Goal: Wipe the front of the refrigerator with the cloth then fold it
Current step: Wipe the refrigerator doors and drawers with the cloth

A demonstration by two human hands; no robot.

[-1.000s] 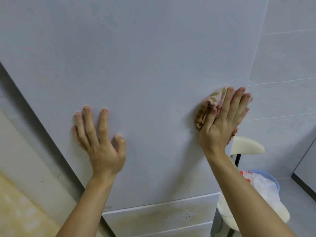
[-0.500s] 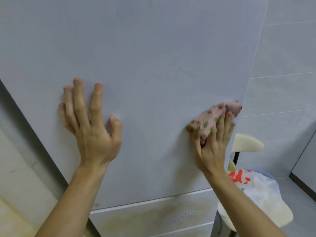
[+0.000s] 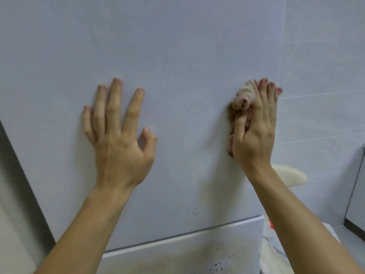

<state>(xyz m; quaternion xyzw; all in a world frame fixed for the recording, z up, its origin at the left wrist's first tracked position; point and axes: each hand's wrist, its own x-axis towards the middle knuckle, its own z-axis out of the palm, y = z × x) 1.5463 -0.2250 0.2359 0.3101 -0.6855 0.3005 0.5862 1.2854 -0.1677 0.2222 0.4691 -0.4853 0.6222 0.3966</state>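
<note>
Pressing flat w/ fingers spread, left hand (image 3: 118, 143) rests on the pale grey refrigerator (image 3: 177, 46) door; further right, right hand (image 3: 254, 135) grips the cloth (image 3: 243, 97), a bunched pink-green-brown wad, against the door nr its right edge.

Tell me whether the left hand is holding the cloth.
No, the left hand lies bare and flat on the refrigerator door, while the cloth is bunched under the right hand.

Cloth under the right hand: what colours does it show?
The cloth is blotchy pink, green and brown; head view.
</note>
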